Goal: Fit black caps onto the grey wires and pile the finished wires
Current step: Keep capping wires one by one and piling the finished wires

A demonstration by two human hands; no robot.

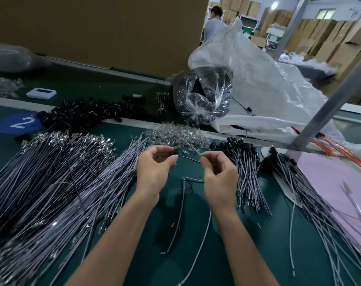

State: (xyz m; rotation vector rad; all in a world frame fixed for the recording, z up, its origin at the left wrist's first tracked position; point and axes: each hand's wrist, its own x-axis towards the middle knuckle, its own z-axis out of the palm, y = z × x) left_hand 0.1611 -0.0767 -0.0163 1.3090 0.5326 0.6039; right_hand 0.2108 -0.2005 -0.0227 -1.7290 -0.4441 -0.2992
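Note:
My left hand (155, 164) is raised over the green table and pinches a small black cap (175, 152) at its fingertips. Opposite it, my right hand (217, 174) pinches the end of a grey wire (189, 158) that runs across the gap toward the cap. A big heap of uncapped grey wires (58, 182) lies to the left. Wires with black caps fitted are piled to the right (247, 168). Loose black caps (82, 116) form a mound at the back left.
Clear plastic parts (175, 135) lie in a pile just beyond my hands. A clear bag of black parts (202, 96) and a large white sack (258, 89) stand behind. A pink sheet (330, 182) and orange wires (340, 147) are at the right. Loose wires (181, 213) lie between my forearms.

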